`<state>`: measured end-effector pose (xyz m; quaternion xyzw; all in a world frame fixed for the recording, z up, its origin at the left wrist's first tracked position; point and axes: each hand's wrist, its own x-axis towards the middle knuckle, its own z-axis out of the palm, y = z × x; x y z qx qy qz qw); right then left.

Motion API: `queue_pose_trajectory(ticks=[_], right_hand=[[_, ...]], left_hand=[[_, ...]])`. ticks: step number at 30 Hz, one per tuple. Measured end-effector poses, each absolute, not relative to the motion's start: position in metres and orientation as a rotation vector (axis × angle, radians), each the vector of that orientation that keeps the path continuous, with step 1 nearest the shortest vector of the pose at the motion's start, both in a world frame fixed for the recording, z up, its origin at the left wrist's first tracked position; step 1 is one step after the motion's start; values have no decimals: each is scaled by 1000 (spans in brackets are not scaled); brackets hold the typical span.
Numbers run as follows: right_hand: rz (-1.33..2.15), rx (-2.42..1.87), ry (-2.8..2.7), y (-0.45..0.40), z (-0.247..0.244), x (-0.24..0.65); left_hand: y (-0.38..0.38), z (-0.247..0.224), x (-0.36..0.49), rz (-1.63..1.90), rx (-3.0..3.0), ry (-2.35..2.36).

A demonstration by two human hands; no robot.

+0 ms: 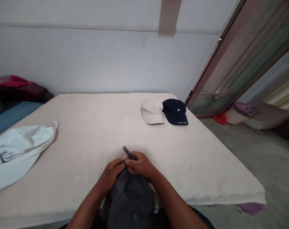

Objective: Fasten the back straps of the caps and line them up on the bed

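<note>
A dark grey baseball cap (132,197) is held at the near edge of the table, its back turned away from me and its top button facing up. My left hand (113,173) pinches the cap's back edge by the strap. Close against it, my right hand (141,165) grips the adjustment strap (128,152), whose free end sticks up past the fingers. The fingertips of both hands nearly touch. The strap's fastening is hidden under the fingers, and the cap's brim is out of sight.
A white cap (17,151) with dark lettering lies at the left. Towards the back right, a beige cap (152,111) touches a navy cap (175,111). A cream cloth (99,127) covers the table. Behind stands a pale wall (99,60), with a sliding door (230,63) at the right.
</note>
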<state>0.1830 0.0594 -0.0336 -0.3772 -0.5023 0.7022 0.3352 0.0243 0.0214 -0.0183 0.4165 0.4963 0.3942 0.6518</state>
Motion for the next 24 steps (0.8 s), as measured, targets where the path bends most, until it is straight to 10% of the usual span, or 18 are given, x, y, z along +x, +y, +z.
queue_pose_trajectory(ticks=[24], right_hand=[[1851, -976, -1272, 59, -23, 193]], left_hand=[[19, -16, 26, 886, 979, 1231]])
